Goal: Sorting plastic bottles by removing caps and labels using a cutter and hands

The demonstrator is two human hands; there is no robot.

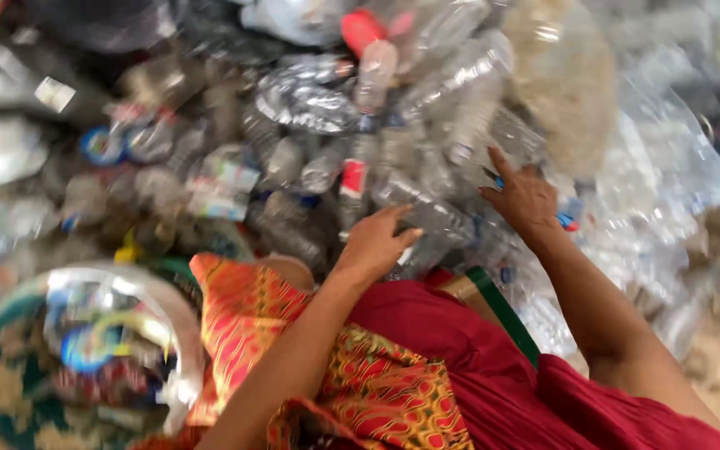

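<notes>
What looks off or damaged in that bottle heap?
Most clear plastic bottles in the heap look crushed and lie jumbled at all angles. Both hands, left hand and right hand, rest on them. One red-capped bottle stands out on top.

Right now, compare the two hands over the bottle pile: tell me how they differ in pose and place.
The left hand is curled, knuckles up, fingers bent down onto a clear plastic bottle; the right hand is spread flatter, fingers splayed. The left hand sits nearer the red dress; the right hand reaches farther into the bottle pile, beside a blue scrap. Both are bare and touch crushed clear plastic; the blur hides any grip.
</notes>
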